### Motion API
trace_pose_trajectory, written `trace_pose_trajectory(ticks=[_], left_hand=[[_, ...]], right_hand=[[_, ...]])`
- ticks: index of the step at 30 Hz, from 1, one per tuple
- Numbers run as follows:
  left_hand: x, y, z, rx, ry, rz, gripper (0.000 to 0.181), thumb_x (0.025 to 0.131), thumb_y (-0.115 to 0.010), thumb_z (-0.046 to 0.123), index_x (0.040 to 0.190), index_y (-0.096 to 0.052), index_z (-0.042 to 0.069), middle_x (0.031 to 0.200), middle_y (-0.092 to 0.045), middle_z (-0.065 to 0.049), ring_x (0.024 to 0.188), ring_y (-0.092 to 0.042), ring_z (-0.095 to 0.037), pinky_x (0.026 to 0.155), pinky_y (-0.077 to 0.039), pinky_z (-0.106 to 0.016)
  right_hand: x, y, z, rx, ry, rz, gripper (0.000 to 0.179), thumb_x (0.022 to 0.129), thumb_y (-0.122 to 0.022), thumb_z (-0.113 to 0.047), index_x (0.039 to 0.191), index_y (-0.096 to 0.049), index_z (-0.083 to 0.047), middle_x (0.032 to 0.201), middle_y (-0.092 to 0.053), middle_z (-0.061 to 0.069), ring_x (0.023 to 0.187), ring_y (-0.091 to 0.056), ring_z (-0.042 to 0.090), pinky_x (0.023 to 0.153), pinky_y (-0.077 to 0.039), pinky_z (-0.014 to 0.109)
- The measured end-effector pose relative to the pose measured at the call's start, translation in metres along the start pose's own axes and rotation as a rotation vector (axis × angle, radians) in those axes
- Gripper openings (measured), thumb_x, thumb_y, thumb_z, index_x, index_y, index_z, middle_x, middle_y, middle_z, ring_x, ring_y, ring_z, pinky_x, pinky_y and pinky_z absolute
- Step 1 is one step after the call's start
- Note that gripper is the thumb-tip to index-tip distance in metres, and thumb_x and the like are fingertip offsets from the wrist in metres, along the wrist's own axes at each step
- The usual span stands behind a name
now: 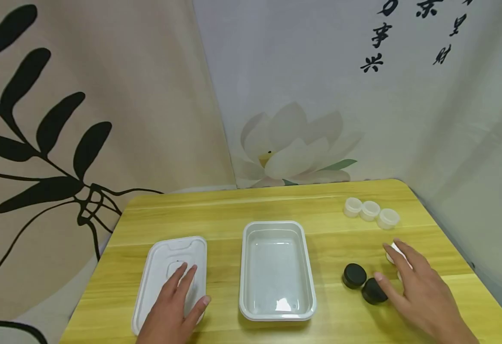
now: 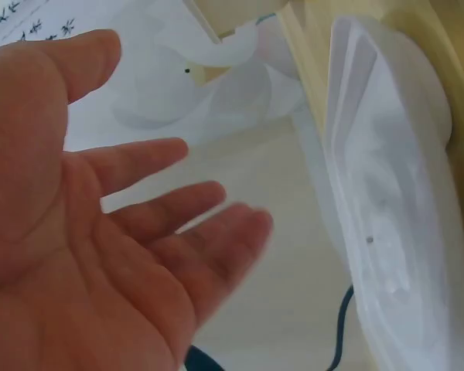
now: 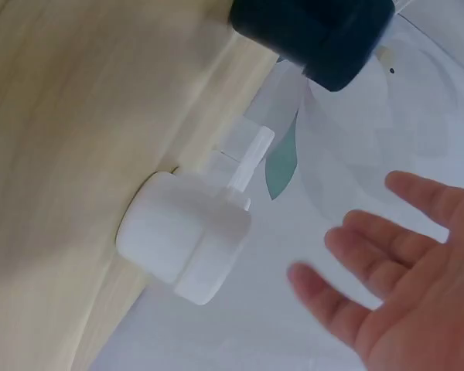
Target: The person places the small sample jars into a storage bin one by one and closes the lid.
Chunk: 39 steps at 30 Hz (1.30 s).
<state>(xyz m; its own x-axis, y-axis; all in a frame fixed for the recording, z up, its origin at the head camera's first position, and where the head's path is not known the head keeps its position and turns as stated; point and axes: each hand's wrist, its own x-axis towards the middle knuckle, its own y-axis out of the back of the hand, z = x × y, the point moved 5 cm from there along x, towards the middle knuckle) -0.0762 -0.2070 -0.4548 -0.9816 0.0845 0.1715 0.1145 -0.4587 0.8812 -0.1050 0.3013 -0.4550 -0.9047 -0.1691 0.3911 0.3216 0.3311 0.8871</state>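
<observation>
My left hand (image 1: pixel 169 306) is over a white plastic lid (image 1: pixel 160 274), its fingers spread and relaxed. In the left wrist view a gap shows between those fingers and the lid (image 2: pixel 402 201). On the other side, my right hand (image 1: pixel 423 291) reaches over small round jars, fingers extended and holding nothing. A white jar (image 3: pixel 182 236) stands apart from its fingertips in the right wrist view; in the head view the hand partly hides white jars (image 1: pixel 390 258). Two black jars, one farther left (image 1: pixel 354 275) and one near the thumb (image 1: pixel 374 291), sit beside the hand.
A white rectangular tub (image 1: pixel 277 267) stands mid-table between the hands. Three translucent small containers (image 1: pixel 369 210) form a row at the back right. The yellow wood-grain table (image 1: pixel 225 205) backs onto printed curtains (image 1: pixel 302 86).
</observation>
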Motion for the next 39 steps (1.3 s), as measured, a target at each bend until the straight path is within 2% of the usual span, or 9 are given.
trace_pose_trajectory(ticks=[7, 9, 11, 14, 19, 22, 30, 36, 39], left_hand=[[-0.002, -0.003, 0.01, -0.109, -0.041, 0.065, 0.061, 0.098, -0.077, 0.034, 0.152, -0.055, 0.015, 0.15, -0.058, -0.014, 0.127, -0.065, -0.035, 0.09, -0.061, -0.049], [-0.003, -0.007, 0.012, -0.167, -0.042, 0.076, 0.06, 0.097, -0.079, 0.029, 0.15, -0.056, 0.016, 0.148, -0.06, -0.01, 0.125, -0.067, -0.029, 0.084, -0.063, -0.039], [-0.003, -0.011, 0.015, -0.234, -0.016, 0.068, 0.058, 0.097, -0.079, 0.027, 0.15, -0.057, 0.018, 0.147, -0.061, -0.006, 0.124, -0.067, -0.025, 0.081, -0.063, -0.03], [-0.003, -0.02, 0.017, -0.341, 0.074, 0.035, 0.054, 0.098, -0.078, 0.029, 0.148, -0.058, 0.022, 0.145, -0.062, -0.001, 0.124, -0.066, -0.023, 0.08, -0.062, -0.025], [-0.006, -0.032, 0.021, -0.557, 0.201, 0.0, 0.05, 0.098, -0.078, 0.027, 0.144, -0.061, 0.022, 0.143, -0.063, -0.005, 0.125, -0.066, -0.027, 0.079, -0.061, -0.023], [-0.007, -0.037, 0.026, -0.65, 0.237, -0.009, 0.05, 0.097, -0.078, 0.026, 0.144, -0.061, 0.021, 0.144, -0.063, -0.008, 0.127, -0.065, -0.031, 0.077, -0.061, -0.024], [-0.006, -0.055, 0.035, -1.042, 0.372, -0.125, 0.061, 0.1, -0.073, 0.015, 0.154, -0.049, 0.006, 0.155, -0.049, -0.023, 0.141, -0.05, -0.044, 0.085, -0.064, -0.036], [-0.008, -0.065, 0.036, -1.194, 0.424, -0.26, 0.069, 0.101, -0.071, 0.016, 0.161, -0.04, 0.008, 0.163, -0.037, -0.024, 0.147, -0.042, -0.044, 0.093, -0.062, -0.046], [-0.009, -0.071, 0.036, -1.257, 0.439, -0.32, 0.075, 0.1, -0.072, 0.017, 0.165, -0.034, 0.011, 0.169, -0.028, -0.023, 0.15, -0.038, -0.043, 0.095, -0.061, -0.05]], right_hand=[[-0.003, 0.004, -0.01, 0.069, -0.014, 0.015, 0.067, 0.097, -0.077, -0.033, 0.155, -0.052, -0.014, 0.156, -0.052, 0.017, 0.132, -0.051, 0.041, 0.083, -0.051, 0.062], [-0.003, 0.005, -0.012, 0.085, -0.005, 0.043, 0.065, 0.095, -0.079, -0.031, 0.153, -0.055, -0.013, 0.153, -0.055, 0.017, 0.132, -0.052, 0.04, 0.104, -0.051, 0.047], [-0.004, 0.006, -0.014, 0.1, 0.003, 0.072, 0.063, 0.094, -0.08, -0.028, 0.15, -0.057, -0.012, 0.15, -0.057, 0.016, 0.131, -0.053, 0.038, 0.116, -0.038, 0.022], [-0.005, 0.006, -0.016, 0.126, 0.011, 0.098, 0.061, 0.092, -0.082, -0.023, 0.147, -0.06, -0.011, 0.145, -0.061, 0.014, 0.123, -0.057, 0.03, 0.105, -0.025, -0.002], [-0.008, 0.006, -0.016, 0.198, -0.006, 0.089, 0.057, 0.091, -0.083, -0.016, 0.144, -0.062, -0.013, 0.135, -0.065, 0.005, 0.107, -0.054, -0.003, 0.072, -0.045, 0.007], [-0.009, 0.006, -0.016, 0.259, -0.014, 0.096, 0.057, 0.091, -0.082, -0.011, 0.144, -0.062, -0.014, 0.132, -0.066, 0.005, 0.109, -0.048, -0.016, 0.071, -0.047, 0.006], [-0.013, 0.005, -0.014, 0.354, -0.024, 0.145, 0.061, 0.084, -0.085, 0.0, 0.141, -0.065, -0.011, 0.132, -0.067, 0.008, 0.114, -0.051, -0.02, 0.067, -0.051, 0.007], [-0.019, 0.0, -0.005, 0.423, -0.15, 0.075, 0.054, 0.09, -0.083, -0.005, 0.14, -0.065, -0.016, 0.133, -0.056, -0.03, 0.111, -0.054, -0.023, 0.068, -0.054, 0.009], [-0.023, -0.004, -0.001, 0.46, -0.231, 0.01, 0.048, 0.094, -0.08, -0.011, 0.14, -0.065, -0.018, 0.129, -0.054, -0.038, 0.11, -0.056, -0.022, 0.069, -0.056, 0.014]])
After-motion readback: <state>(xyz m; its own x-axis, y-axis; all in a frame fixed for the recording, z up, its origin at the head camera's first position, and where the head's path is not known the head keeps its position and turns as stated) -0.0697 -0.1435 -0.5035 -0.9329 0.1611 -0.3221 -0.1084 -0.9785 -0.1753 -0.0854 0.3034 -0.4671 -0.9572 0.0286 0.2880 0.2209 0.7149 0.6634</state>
